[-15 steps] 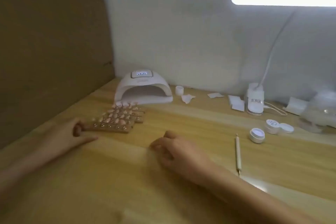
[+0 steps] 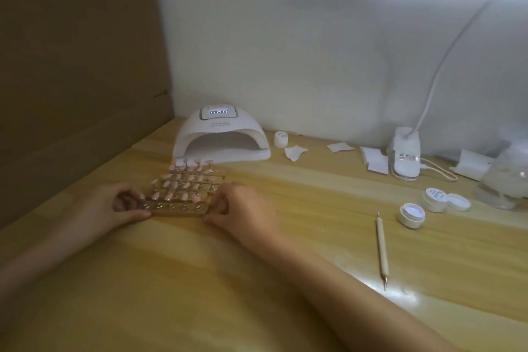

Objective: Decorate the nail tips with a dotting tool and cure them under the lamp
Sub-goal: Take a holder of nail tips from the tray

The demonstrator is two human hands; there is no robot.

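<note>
Both hands are at the rack of pink nail tips point(image 2: 183, 180), which stands on the tabletop point(image 2: 314, 203) just in front of the mouth of the curing lamp point(image 2: 221, 137). The left hand point(image 2: 114, 206) has its thumb and curled fingers pinched on the left end of the front strip point(image 2: 174, 208), and the right hand point(image 2: 243, 206) pinches the right end the same way. That nearest strip seems to carry only bare clips; the rows behind it hold the tips.

This looks like the set-up step: positioning the rack, or drawing the front strip clear, before any dotting begins. The dotting tool point(image 2: 382, 248) lies untouched well off to the right, near the open pot point(image 2: 411, 216). A second pot point(image 2: 435, 198) sits just behind that one, with its lid point(image 2: 458, 201) beside it.

The next move probably calls for a level, even pull from both ends so that the upright tips are not knocked. Then the right hand must let go and reach across for the tool, while the left steadies the rack. The lamp's display is lit, but nothing sits inside it – curing is not yet begun.
</note>
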